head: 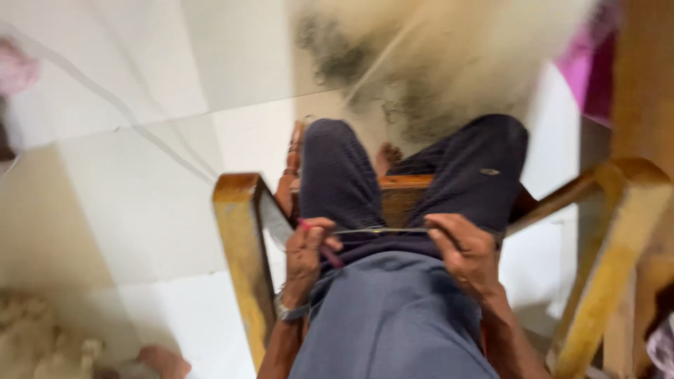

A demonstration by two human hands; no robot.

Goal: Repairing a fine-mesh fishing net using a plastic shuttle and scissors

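I sit on a wooden chair and look down at my lap, with dark trousers and a grey-blue shirt. My left hand grips a thin pink stick and one end of a thin taut strip. My right hand pinches the strip's other end, so it stretches level across my thighs between both hands. A watch sits on my left wrist. The picture is blurred by motion.
Yellow wooden chair arms frame my legs. A heap of pale fibre with dark patches lies on the white tiled floor ahead. More pale fluff sits at the lower left. Pink cloth is at the upper right.
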